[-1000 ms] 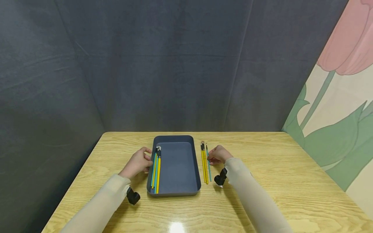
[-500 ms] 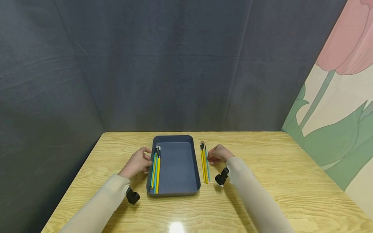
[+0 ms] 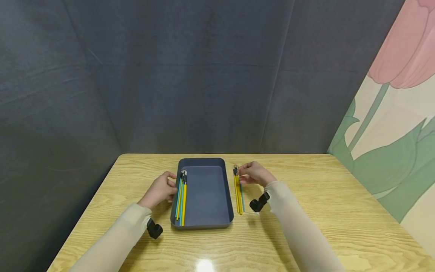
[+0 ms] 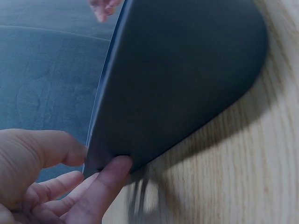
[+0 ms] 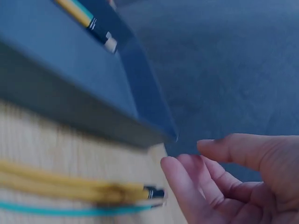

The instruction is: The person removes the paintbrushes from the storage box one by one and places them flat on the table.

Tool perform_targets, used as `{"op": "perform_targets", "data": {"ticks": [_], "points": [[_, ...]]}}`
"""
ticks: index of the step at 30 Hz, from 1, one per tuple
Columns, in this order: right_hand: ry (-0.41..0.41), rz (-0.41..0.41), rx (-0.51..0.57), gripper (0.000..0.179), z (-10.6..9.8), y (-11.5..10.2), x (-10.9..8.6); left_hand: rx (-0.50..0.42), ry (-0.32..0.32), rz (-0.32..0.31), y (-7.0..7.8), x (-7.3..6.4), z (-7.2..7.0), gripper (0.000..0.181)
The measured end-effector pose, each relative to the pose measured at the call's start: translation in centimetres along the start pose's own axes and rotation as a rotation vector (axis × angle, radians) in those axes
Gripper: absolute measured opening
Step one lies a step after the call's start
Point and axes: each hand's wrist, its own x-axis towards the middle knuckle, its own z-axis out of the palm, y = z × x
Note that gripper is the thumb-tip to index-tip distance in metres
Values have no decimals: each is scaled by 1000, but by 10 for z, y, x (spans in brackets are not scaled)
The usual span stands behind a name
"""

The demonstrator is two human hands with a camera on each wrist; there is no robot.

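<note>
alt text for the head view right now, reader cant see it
A person's left hand touches the left side of a dark tray holding yellow and teal brushes; the right hand is by the tips of similar brushes on the wooden table, before a dark curtain.

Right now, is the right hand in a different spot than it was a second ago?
Yes. In the head view, the right hand has moved forward, closer to the far edge of the table.

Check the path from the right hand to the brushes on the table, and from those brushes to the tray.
Nothing visible blocks the right hand from the brushes; its fingertips are beside their bristle ends. Between them and the tray stands only its raised side wall.
</note>
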Motion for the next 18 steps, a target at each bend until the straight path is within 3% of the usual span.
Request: {"op": "perform_targets", "data": {"ticks": [18], "points": [[-126, -121, 151, 32, 53, -54, -13, 36, 5, 5, 0, 1, 0, 47]]}}
